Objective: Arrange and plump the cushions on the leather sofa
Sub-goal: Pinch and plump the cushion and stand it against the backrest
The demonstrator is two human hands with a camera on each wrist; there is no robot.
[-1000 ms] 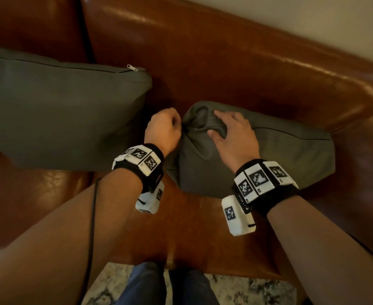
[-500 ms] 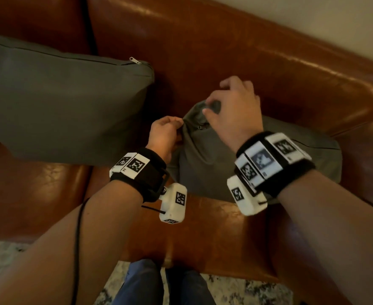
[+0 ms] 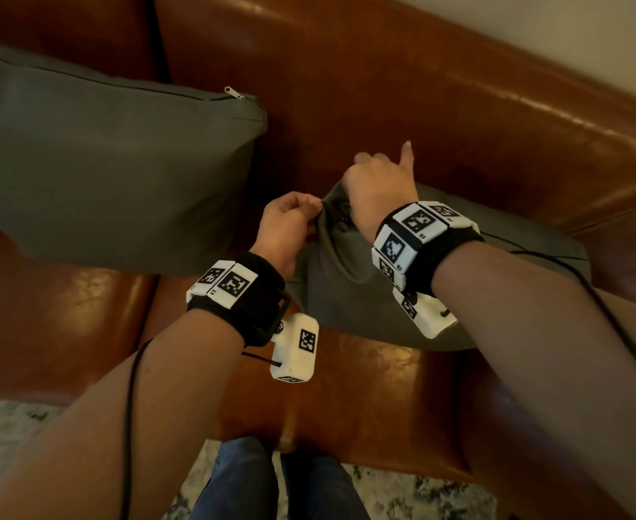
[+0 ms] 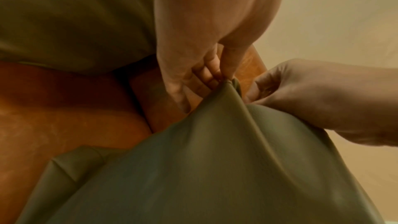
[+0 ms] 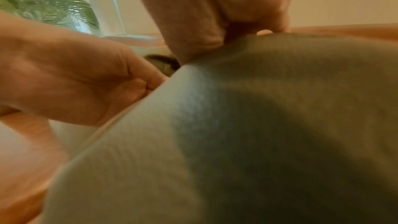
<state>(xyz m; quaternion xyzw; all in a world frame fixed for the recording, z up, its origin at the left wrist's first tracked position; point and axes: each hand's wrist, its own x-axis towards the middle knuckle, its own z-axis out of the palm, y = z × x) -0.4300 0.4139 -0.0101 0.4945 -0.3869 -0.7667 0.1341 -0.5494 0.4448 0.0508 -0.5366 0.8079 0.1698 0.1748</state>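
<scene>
A small grey-green cushion [image 3: 350, 294] lies slumped on the brown leather sofa seat [image 3: 365, 373]. My left hand [image 3: 290, 219] pinches the top left corner of the small cushion [image 4: 215, 159]. My right hand [image 3: 376, 185] grips the same bunched corner from the right, with one finger sticking up. In the right wrist view the small cushion [image 5: 258, 125] fills the frame and my right hand's fingers curl over its top edge. A larger grey-green cushion [image 3: 102, 174] with a zip leans against the sofa back at the left.
The sofa's backrest [image 3: 421, 88] runs along the top, with its armrest [image 3: 631, 249] at the right. A patterned rug [image 3: 9, 437] and my legs in blue jeans [image 3: 241, 482] are below the seat edge. A fern [image 5: 38, 1] shows in the right wrist view.
My right hand rose off the small cushion's face to its top corner and closed on it. The left hand kept its pinch and lifted slightly, pulling the corner upward.
</scene>
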